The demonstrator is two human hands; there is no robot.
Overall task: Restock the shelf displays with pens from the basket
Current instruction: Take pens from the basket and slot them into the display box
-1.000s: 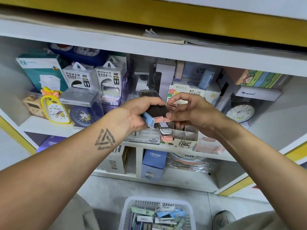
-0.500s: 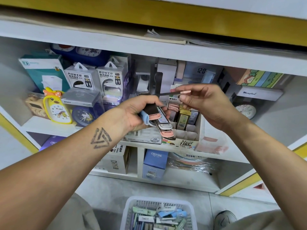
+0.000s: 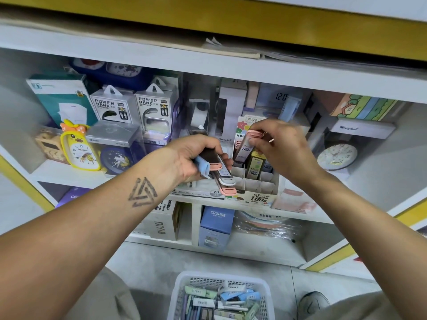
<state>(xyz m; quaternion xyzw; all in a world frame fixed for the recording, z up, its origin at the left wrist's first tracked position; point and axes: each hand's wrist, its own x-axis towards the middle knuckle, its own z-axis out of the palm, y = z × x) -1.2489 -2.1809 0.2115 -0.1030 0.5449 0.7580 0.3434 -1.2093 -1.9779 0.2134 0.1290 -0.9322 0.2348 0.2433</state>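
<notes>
My left hand (image 3: 194, 155) grips a fanned bunch of slim lead packs (image 3: 221, 174) with blue, white and pink caps, held in front of the shelf. My right hand (image 3: 282, 146) pinches one pink-capped pack (image 3: 246, 144) by its top, tilted, with its lower end over the cardboard display box (image 3: 254, 195) on the middle shelf. Several packs stand upright in the box's compartments. The white basket (image 3: 182, 294) of pens and packs sits on the floor at the bottom centre.
Power bank boxes (image 3: 152, 107), a yellow duck clock (image 3: 78, 151) and a blue clock (image 3: 115, 158) fill the shelf's left side. A round white clock (image 3: 337, 155) stands at the right. Blue and white boxes occupy the lower shelf. My shoe (image 3: 314, 301) is beside the basket.
My right hand pulled one pink-capped pack away from the bunch, lifted it, then brought it down toward the display box. My left hand stayed nearly still with the remaining packs.
</notes>
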